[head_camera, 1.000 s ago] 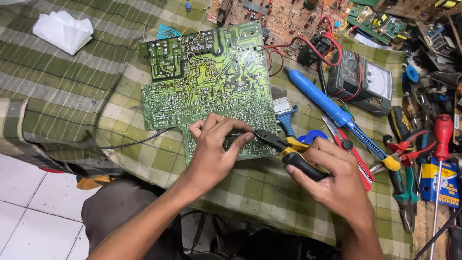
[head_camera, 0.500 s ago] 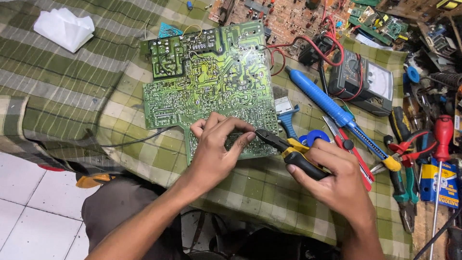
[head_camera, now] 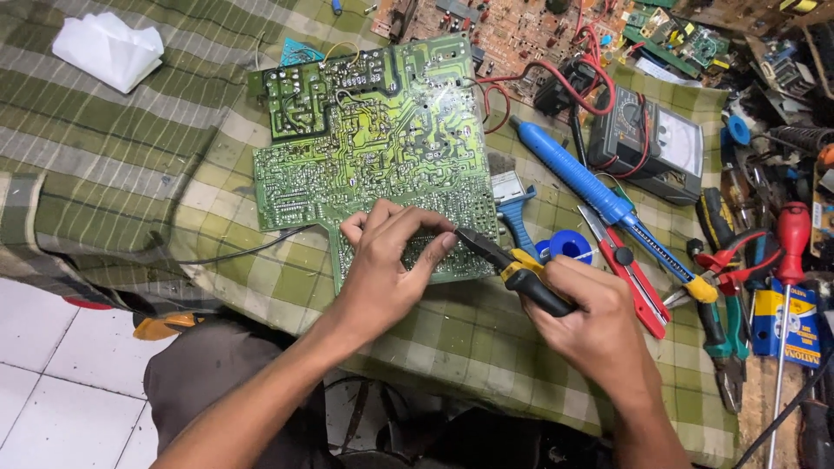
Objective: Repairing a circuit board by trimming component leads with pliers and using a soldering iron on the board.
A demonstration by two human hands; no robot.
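Pinching something tiny (can't tell what) on the board (head_camera: 373, 165) near its bottom edge: left hand (head_camera: 387, 260). Right hand (head_camera: 599, 326) fisted around pliers (head_camera: 512, 265), tips at left fingertips.

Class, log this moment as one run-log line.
left hand: on green circuit board | right hand: grips yellow-black pliers, tip at board edge

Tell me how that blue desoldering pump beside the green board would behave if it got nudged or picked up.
The blue desoldering pump looks like a long round tube, so it would probably roll if nudged sideways, though the checked cloth may slow it. It seems rigid plastic, likely light. Its smooth barrel could be a bit slippery.
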